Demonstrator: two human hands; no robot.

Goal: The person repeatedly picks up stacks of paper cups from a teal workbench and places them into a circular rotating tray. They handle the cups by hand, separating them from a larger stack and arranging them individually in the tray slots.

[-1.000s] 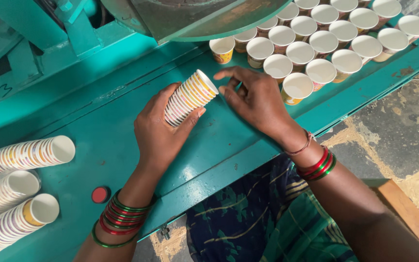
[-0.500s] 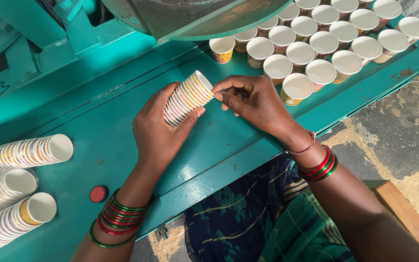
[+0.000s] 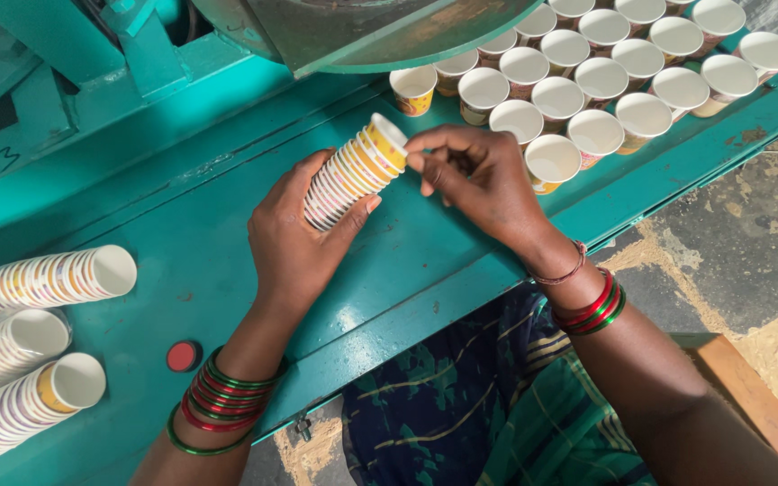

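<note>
At the far left of the teal desk (image 3: 182,261) lie three long nested cup stacks (image 3: 33,337) on their sides, mouths facing right, with a small red button (image 3: 182,356) near the desk's front edge just to their right. Toward the middle, the left hand (image 3: 294,243) wraps a short stack of printed paper cups (image 3: 353,173), its fingers clamped around the lower half so the stack tilts up and to the right, lifted off the desk. Just beside it, the right hand (image 3: 488,184) has its fingers pinched together at the rim of the topmost cup, which sits only partly seated in the stack. The step in hand looks like seating one more cup onto the held stack; the next move would call for a straight push along the stack's axis so the rim does not crumple. Farther right and toward the back, many loose cups (image 3: 605,81) stand upright in rows, mouths up, partly under the green machine plate (image 3: 362,31), within easy reach of the right hand.
</note>
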